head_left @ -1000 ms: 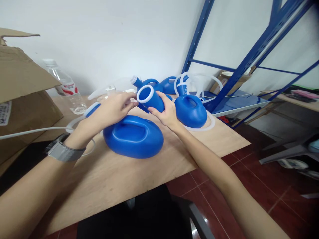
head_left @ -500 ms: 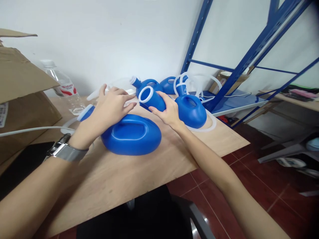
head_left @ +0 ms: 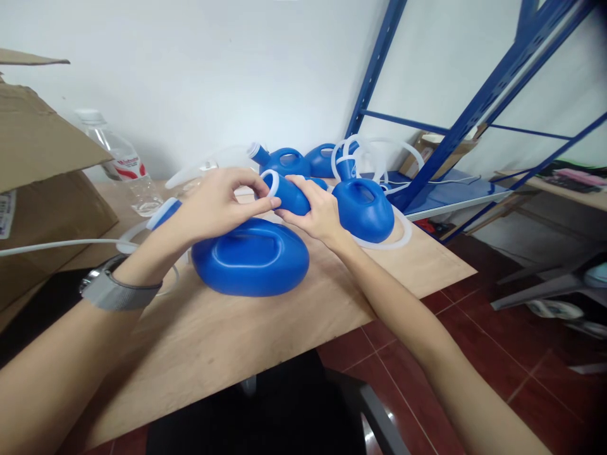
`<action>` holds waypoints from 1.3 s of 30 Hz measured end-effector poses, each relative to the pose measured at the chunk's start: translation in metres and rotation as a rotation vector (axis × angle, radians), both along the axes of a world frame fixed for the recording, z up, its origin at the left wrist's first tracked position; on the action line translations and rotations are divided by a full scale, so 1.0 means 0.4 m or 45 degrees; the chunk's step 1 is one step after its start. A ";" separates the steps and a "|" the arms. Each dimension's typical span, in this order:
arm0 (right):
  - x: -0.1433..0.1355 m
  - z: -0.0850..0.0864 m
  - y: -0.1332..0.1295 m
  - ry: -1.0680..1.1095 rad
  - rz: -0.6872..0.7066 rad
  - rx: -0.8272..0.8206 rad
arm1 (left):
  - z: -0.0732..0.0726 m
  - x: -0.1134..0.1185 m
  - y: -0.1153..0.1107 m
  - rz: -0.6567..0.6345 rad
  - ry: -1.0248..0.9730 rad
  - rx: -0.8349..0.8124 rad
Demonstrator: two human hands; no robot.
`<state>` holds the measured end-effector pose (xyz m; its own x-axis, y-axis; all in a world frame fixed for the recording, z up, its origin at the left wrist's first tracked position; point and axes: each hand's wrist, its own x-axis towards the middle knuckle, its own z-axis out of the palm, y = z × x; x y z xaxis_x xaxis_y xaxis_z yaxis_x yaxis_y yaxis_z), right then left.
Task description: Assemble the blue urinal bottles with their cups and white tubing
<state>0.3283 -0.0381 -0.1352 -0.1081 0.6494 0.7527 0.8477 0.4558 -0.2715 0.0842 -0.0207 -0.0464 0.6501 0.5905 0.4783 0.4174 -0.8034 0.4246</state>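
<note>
In the head view, we have the cup (head_left: 290, 195) up off the table (head_left: 227, 335), above and behind the near jug (head_left: 251, 268). Our right hand (head_left: 318, 212) is curled around its side and holds it. Our left hand (head_left: 222, 199) is bent narrow, with thumb and fingers pinching the rim (head_left: 272, 183).

The picking-up part looks done. The cup's mouth has no lid that we can see, and it is not set down. We can't tell how much is left. The near jug sits on the table, with no hand gripping it. The right jug (head_left: 363, 212) has a neck with a white ring, and a bendy tube (head_left: 404, 234) loops by it.

The cup is round like a pipe, blue and likely plastic, with a smooth white edge. The near jug is fat, shiny and egg-shaped, with a handle along its top. The tube is milky and see-through. The table is pale, flat wood. The box (head_left: 45, 136) is brown card, and the bottle (head_left: 128, 169) is clear.
</note>
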 end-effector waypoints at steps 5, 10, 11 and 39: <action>-0.007 0.001 -0.004 -0.070 0.018 -0.064 | 0.004 0.005 0.000 -0.108 0.054 -0.054; 0.002 0.009 -0.003 -0.141 0.060 -0.063 | 0.016 0.001 -0.003 -0.103 0.138 0.018; 0.008 0.009 -0.001 -0.165 0.061 -0.055 | 0.021 -0.004 -0.003 -0.097 0.154 0.020; -0.040 0.026 -0.004 0.289 0.319 0.138 | -0.014 0.003 0.003 0.275 -0.042 -0.003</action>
